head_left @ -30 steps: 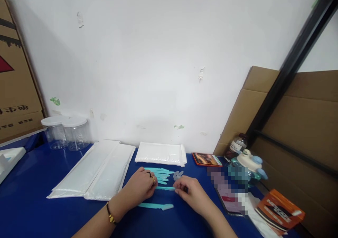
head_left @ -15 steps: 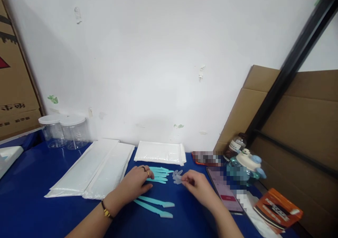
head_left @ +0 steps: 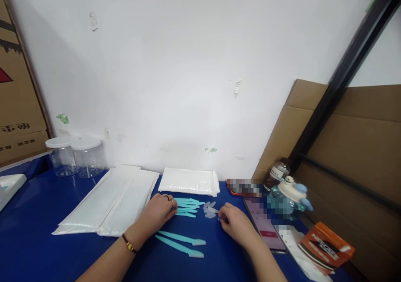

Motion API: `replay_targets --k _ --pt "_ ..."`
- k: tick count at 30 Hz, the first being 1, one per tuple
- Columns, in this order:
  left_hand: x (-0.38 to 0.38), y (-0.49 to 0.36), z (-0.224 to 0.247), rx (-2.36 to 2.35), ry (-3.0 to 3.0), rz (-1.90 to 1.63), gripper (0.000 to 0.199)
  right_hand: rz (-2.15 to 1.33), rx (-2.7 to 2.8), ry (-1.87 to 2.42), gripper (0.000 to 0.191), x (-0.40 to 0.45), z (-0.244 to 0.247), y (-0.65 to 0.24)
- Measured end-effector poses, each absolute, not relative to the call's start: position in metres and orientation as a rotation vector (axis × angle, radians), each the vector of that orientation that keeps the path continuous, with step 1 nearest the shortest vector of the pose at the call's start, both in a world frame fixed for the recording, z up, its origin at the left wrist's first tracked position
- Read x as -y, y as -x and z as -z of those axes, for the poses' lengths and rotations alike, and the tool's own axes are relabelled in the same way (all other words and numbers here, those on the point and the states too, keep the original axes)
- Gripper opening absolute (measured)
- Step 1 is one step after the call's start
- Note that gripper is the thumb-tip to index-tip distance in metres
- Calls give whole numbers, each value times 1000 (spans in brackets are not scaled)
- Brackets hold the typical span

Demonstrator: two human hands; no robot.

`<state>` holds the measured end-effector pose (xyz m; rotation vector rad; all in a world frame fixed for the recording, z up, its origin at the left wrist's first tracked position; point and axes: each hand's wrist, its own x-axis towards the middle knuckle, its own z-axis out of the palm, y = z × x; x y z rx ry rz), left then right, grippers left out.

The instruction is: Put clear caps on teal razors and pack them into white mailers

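The piled turquoise tools (head_left: 184, 201), at three o'clock from the curled left hand (head_left: 159, 211), look light, stiff and slippery, best held mid-handle; whether it or the curled right hand (head_left: 233, 221) pinches anything, I cannot tell.

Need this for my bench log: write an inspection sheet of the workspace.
Surface: blue tabletop
Job's things: turquoise tools in a pile, two more nearer the camera; translucent caps beside the pile
Clutter: white padded mailers, lidded clear jars, phone, brown bottle, orange pouch
Hands: left hand over the pile's left end; right hand beside the caps; both grips unclear
Cables: nothing seen
Surroundings: marked white wall, cardboard at both sides
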<state>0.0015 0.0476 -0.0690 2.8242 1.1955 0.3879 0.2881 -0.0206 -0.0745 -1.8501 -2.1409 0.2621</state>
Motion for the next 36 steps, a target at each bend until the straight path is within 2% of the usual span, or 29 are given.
replay_targets --k 5,10,17,26,29,36 --pt "-48 -3 71 -1203 -2907 -422 19 -169 2174 1840 15 23 74 -280" --pt "-45 -6 67 -1221 -2970 -351 24 -277 2222 1689 16 27 75 -262" --pt "-48 -5 70 -1197 -2951 -329 15 -359 2201 1633 14 25 76 -256" --pt "-47 -6 68 -1244 -2941 -460 27 -381 2200 1644 14 29 71 -260" --pt "-43 -5 62 -1231 -2863 -594 25 -353 2202 1655 20 31 66 -264" --pt "-37 -8 65 -1089 -2578 -627 19 -124 2292 1700 12 28 67 -262"
